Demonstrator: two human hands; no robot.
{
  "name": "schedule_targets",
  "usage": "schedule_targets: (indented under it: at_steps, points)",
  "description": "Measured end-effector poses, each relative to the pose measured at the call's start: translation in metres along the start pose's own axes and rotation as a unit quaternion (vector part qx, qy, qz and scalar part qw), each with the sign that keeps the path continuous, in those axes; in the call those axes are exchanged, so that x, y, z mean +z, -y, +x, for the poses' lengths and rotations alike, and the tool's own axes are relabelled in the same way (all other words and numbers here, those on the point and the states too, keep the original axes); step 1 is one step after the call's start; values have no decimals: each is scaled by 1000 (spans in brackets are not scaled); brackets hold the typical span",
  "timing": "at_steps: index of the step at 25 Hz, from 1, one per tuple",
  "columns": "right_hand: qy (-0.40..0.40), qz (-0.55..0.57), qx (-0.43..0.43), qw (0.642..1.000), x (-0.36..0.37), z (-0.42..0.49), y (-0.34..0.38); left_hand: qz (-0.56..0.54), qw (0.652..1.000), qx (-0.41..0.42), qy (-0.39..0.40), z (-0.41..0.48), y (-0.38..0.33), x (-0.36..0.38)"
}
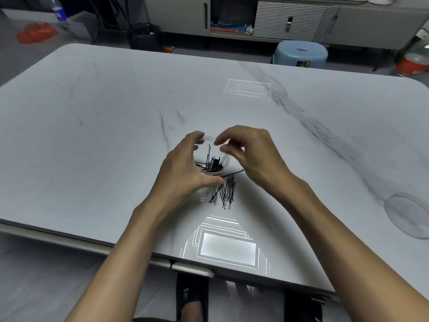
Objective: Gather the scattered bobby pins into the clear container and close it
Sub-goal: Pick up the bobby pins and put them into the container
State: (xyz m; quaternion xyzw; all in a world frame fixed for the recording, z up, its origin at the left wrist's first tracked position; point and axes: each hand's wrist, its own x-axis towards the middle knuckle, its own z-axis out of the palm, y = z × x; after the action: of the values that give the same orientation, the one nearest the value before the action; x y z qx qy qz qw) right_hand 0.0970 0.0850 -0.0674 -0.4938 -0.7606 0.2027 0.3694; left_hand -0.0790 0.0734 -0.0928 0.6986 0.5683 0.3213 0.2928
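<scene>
left hand [185,168] curls round small round clear plastic container [212,156], part-filled with pins | right hand [250,154] hovers over its mouth, fingers bent; we cannot tell whether they pinch anything | loose thin black metal bobby pins [224,191] heaped on white marbled table [116,112] just nearer us, between both hands | clear round lid [406,214] well apart, right

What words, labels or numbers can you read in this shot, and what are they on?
Slipper: small white letters, perhaps "DEAR", not certain.
Bottle label: blue, too blurred to read.
Stool sticker: too small to read.
Red label, far right: blurred, unreadable.
Container and pins: no text.
</scene>
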Motion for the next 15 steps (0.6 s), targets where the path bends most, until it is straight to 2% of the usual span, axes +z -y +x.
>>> schedule_targets:
  at_steps: [2,4,7,12,15]
  points:
    - [-30,-4,36,999,3,3,-14,-4,999,-17,-34,0,5,-6]
    - [23,-79,71,994,13,0,-30,-10,998,-32,-60,0,12,-11]
    - [113,-145,53,981,34,-6,-42,-8,996,-42,-80,0,19,-17]
    - [67,-171,62,981,36,-4,-46,-14,995,-47,-82,-1,25,-22]
    - [69,-225,76,969,30,-5,-46,-19,995,-44,-82,-1,25,-23]
